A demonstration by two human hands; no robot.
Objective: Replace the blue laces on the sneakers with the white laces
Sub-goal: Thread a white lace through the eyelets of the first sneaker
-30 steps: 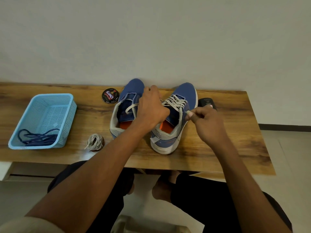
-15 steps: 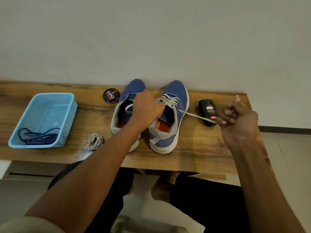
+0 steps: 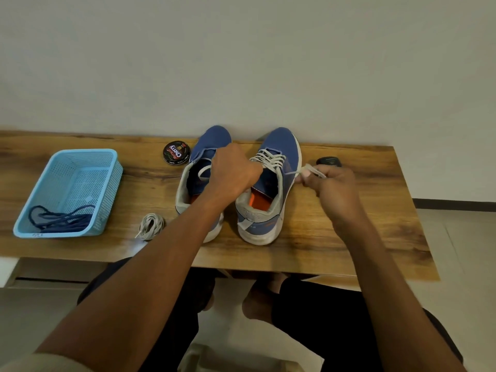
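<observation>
A: At the middle of the bench, near its back edge, what stands there?

B: Two blue sneakers, toes toward the wall. The right sneaker has a white lace criss-crossed through its eyelets. The left sneaker is partly hidden by the forearm; a short bit of white lace shows in its opening.

A: And the hands?

B: The left hand is curled into a fist between the two shoes, at the tongue of the right one. Its grip is closed, but I cannot tell what it holds. The right hand sits just beside the right sneaker, on the side nearer the bench's right end. Its fingertips pinch the free end of the white lace, which runs from the shoe's side to the hand.

A: The blue laces?

B: Heaped in a light blue basket near the left end of the bench. The blue laces lie in its front part.

A: Anything else?

B: A coiled white lace near the front edge, between basket and left sneaker. A round polish tin by the left sneaker's toe, and a dark object behind the right hand.
</observation>
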